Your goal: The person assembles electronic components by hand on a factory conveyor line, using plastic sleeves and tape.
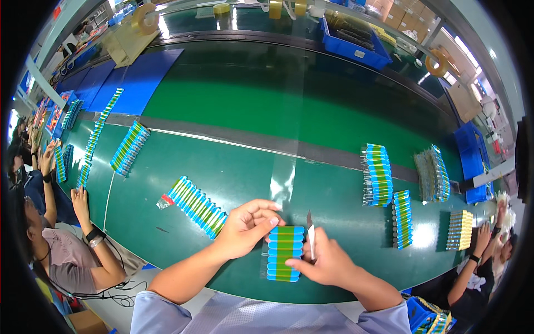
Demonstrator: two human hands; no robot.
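Note:
A small battery pack (285,253), a row of blue cylindrical cells banded with green-yellow tape, is in front of me at the table's near edge. My left hand (247,228) is at its upper left corner, the fingers curled and partly hidden against it. A knife (311,236) with a dark pointed blade and a pale wrapped handle is held in my right hand (328,264), tip upward. The right thumb lies across the pack's right side. Left of my hands, a longer row of cells (197,207) lies slanted, with a red-and-clear piece (165,201) at its far end.
More battery packs (377,175) stand to the right, and another pack (130,147) to the left. Past the green table (222,153) runs a green belt (239,94). Co-workers' arms (100,245) reach in at left and right. A blue bin (356,47) sits at the back.

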